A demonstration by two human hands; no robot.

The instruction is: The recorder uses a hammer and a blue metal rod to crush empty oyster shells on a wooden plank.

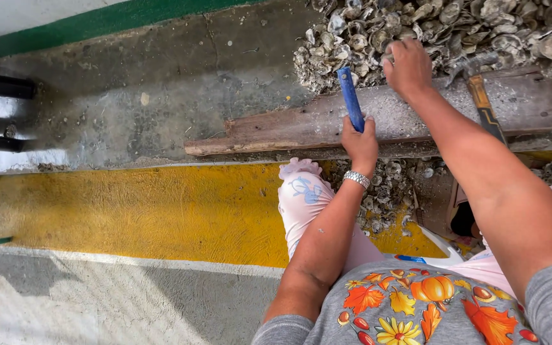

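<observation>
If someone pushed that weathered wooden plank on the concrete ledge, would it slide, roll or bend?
The wooden plank looks thick and stiff, so it probably would not bend. It lies flat on the concrete ledge, so it is unlikely to roll. Its rough, grit-covered surface, with the shell pile right behind it, would likely make it drag rather than slide freely.

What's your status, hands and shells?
Left hand gripping blue tool over wooden plank. Right hand on oyster pile. Hammer lies alongside.
</observation>
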